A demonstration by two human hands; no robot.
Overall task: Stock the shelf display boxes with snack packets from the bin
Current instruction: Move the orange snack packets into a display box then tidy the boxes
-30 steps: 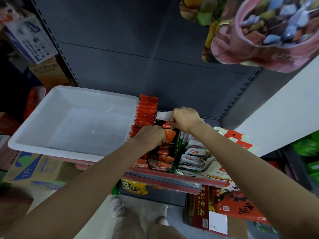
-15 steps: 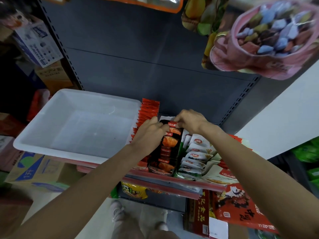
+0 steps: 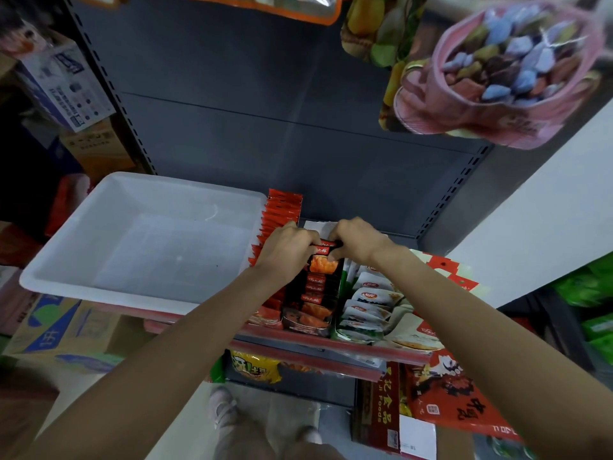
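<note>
Having drawn closer together, the left hand [image 3: 287, 249] and right hand [image 3: 356, 242] are pinching opposite ends of a dark snack packet [image 3: 325, 249] lying crosswise at the middle display box's [image 3: 310, 322] back, beside the white bin [image 3: 139, 247].

Bin [image 3: 66, 277] left of display boxes [image 3: 311, 323] on shelf [image 3: 331, 346].

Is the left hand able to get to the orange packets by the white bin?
Probably yes: the left hand sits right beside the orange packets, their tops standing uncovered next to the white bin.
</note>
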